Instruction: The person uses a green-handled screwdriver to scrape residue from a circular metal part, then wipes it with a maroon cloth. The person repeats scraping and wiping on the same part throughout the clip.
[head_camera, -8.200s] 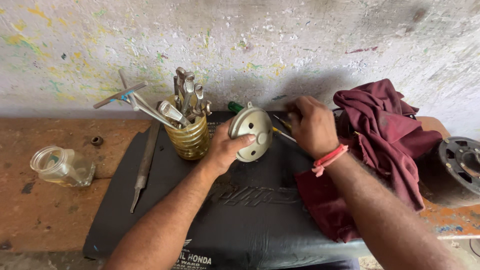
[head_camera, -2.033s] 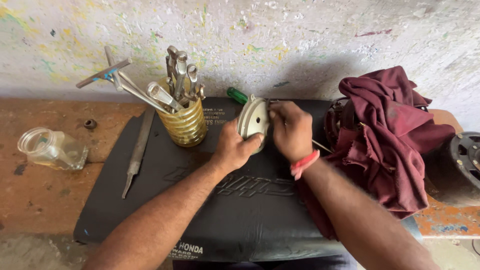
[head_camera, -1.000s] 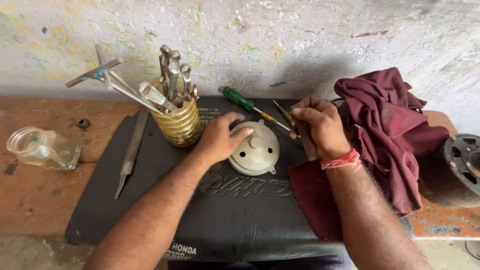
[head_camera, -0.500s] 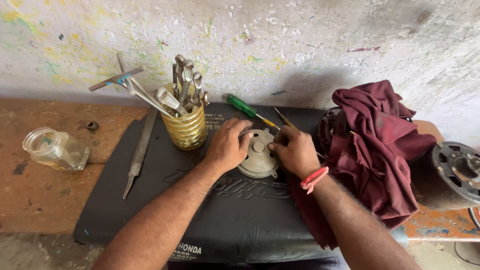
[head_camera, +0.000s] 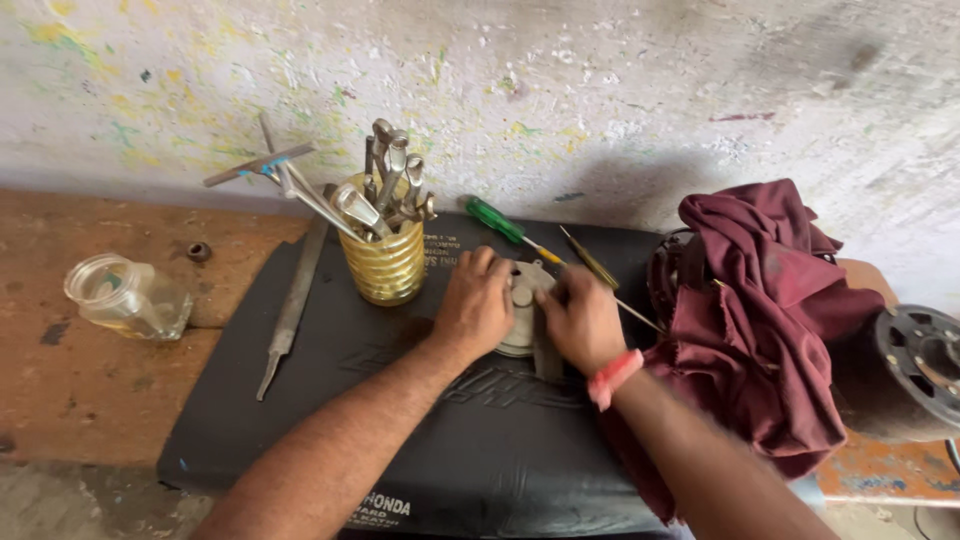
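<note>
Round metal part (head_camera: 520, 318) is kept flat on the black mat (head_camera: 330, 420) — pressed down, it seems, so it cannot slip. It is gripped on both sides by the left hand (head_camera: 475, 310) and right hand (head_camera: 580, 320), fingers curled round its edge.

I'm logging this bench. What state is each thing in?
Round grey metal cover: flat on the black mat, both hands on it.
Left hand: gripping its edge.
Right hand: pressing on it.
Yellow ribbed jar: upright, full of tools.
Clear glass jar: on its side.
Green-handled screwdriver: lying loose.
</note>
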